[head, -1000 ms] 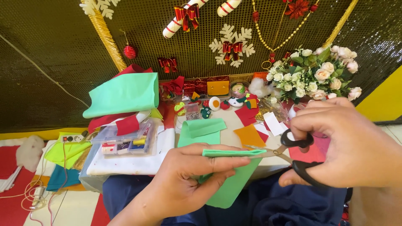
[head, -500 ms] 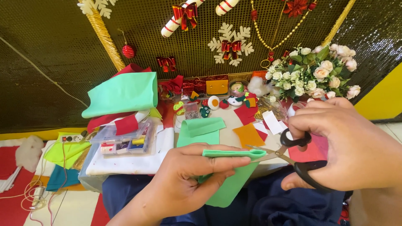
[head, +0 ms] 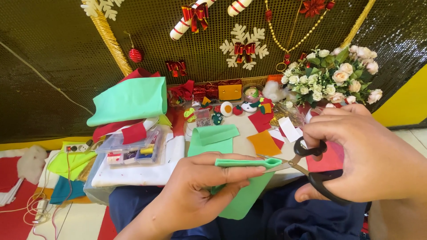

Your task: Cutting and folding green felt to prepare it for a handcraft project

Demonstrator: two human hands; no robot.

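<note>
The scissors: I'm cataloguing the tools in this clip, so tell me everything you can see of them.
The scissors have black looped handles and slim metal blades. The right hand holds them, thumb through the upper loop, fingers in the lower. The blades point left, nearly level, and meet the right end of a folded green felt piece pinched in the left hand. Whether the blades are parted cannot be told.

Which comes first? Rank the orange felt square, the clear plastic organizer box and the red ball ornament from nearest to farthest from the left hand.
From the left hand:
1. Orange felt square, just up and right on the table.
2. Clear plastic organizer box, up and left.
3. Red ball ornament, hanging on the backdrop, far upper left.
</note>
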